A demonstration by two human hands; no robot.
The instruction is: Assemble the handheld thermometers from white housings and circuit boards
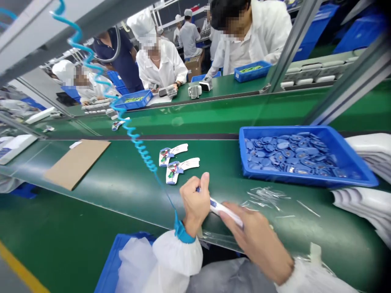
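Observation:
My left hand (pixel 194 201) is closed around one end of a white plastic housing (pixel 226 212) with a blue part, its thumb pointing up. My right hand (pixel 259 236), slightly blurred, is closed on the housing's other end. The housing slants over the front of the green worktop, and its ends are partly hidden by my fingers. A blue wrist strap (pixel 183 234) with a coiled cord (pixel 143 152) is on my left wrist. Just beyond my hands lie two white curved half-shells (pixel 190 163) with blue parts, small circuit boards and coloured wires.
A blue tray (pixel 308 179) of blue oval pieces (pixel 282 145) stands at the right. Thin clear strips (pixel 264 197) lie before it; stacked white shells (pixel 363 205) are at the right edge. Cardboard (pixel 77 162) lies left. Co-workers in white sit across the green belt (pixel 195 118).

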